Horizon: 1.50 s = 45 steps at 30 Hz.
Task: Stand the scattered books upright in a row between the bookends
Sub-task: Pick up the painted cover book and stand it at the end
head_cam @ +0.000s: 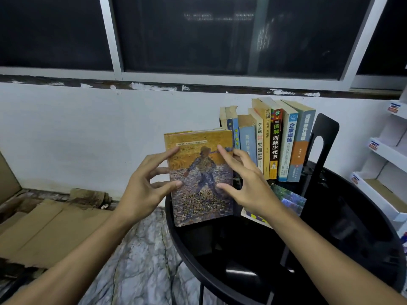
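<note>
Item: yellow handbook — upright on the black round desk, front cover to the camera, at the left end of the row of books; the row leans on a black bookend; left hand grips its left edge, thumb on the cover; right hand grips its right edge likewise; a colourful book lies flat beside it — partly hidden.

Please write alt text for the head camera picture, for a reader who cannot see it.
The left hand and right hand hold a yellow hardcover book upright on a black round table, beside a row of standing books and a black bookend. A colourful booklet lies flat nearby.
</note>
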Motion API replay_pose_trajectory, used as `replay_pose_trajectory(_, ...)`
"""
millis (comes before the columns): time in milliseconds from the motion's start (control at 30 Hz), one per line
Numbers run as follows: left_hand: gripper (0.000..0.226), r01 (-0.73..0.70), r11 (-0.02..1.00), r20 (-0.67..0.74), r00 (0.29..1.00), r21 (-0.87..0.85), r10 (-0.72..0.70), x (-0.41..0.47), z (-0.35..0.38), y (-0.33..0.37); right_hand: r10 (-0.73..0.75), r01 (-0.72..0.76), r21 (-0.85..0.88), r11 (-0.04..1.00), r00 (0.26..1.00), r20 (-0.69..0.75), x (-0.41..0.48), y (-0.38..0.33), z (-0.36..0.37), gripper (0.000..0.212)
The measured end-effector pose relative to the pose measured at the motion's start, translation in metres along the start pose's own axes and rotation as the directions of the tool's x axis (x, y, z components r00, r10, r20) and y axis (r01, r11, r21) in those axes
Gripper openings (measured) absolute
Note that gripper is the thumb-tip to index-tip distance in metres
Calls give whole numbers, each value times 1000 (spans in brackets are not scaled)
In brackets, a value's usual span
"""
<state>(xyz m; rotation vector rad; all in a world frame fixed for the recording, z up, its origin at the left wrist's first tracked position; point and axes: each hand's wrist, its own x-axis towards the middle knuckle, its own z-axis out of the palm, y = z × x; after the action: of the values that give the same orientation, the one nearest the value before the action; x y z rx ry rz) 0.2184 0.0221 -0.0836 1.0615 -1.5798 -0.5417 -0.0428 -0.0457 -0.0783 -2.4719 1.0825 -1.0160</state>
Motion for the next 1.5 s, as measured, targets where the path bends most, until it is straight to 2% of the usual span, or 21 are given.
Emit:
replay_pose_trajectory(133,72,-61,997,0,998,56,61,-6,4,-6,-50,47,-44,998,998,-50,0,5,2,99)
replay_pose_trajectory(233,72,-97,992,4,995,83,97,-10,8,-7,-84,64,-184,981,991,-100,-4,5,5,102)
replay_pose_trajectory(300,72,-112,989,2,994,100,112,-12,10,-6,-144,79,-319,944,972,-185,-6,0,7,99)
replay_pose_trajectory(367,71,-123,986,2,992,109,123,-15,12,-6,-209,118,-358,926,951,-228,-9,-11,8,90)
replay_pose_trajectory(467,66,-130,989,0,991,73,130,-22,13,-4,-241,183,-293,938,954,-176,-14,-33,9,83)
replay_pose_trajectory(600,59,-129,991,-16,992,-22,129,-33,14,-1,-179,150,-208,967,975,-129,-18,-54,8,90)
replay_pose_trajectory(800,70,-113,986,-74,992,-123,105,-48,25,6,-112,109,-51,993,991,-66,-25,-63,-5,99)
replay_pose_trajectory(1000,72,-129,973,-57,991,-190,121,-56,50,20,-68,72,79,994,996,-55,-36,-67,-23,106)
replay_pose_trajectory(1167,73,-139,973,-16,990,-183,138,-54,72,30,-50,61,144,988,996,-79,-44,-65,-40,96)
replay_pose_trajectory(1300,75,-148,975,-7,989,-166,148,-52,93,34,-6,14,84,996,996,-89,-50,-65,-52,86)
replay_pose_trajectory(1500,68,-119,986,-12,993,-119,118,-51,115,25,50,-24,127,992,978,-203,-56,-65,-57,58)
